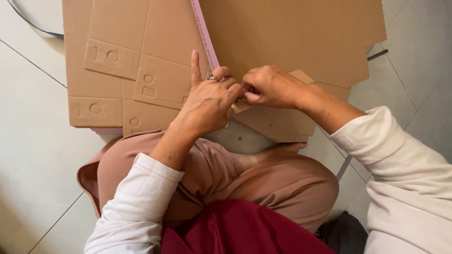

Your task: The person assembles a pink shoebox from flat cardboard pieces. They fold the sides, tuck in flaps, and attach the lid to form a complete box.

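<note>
My left hand (207, 101) and my right hand (268, 87) meet over a small die-cut cardboard piece (278, 123) held above my lap. Both pinch the piece's upper edge where the fingertips touch. The left index finger points straight up, and a ring sits on another finger of that hand. Behind the hands lie flat brown cardboard sheets (136, 61) with punched circles and rectangles. A pink strip (203, 30) runs along the seam between two sheets.
A large plain cardboard sheet (301, 33) covers the upper right. White floor tiles (33, 141) surround the stack. My knees in pinkish-brown trousers (278, 183) fill the bottom centre. A dark cable (28, 21) curves at the top left.
</note>
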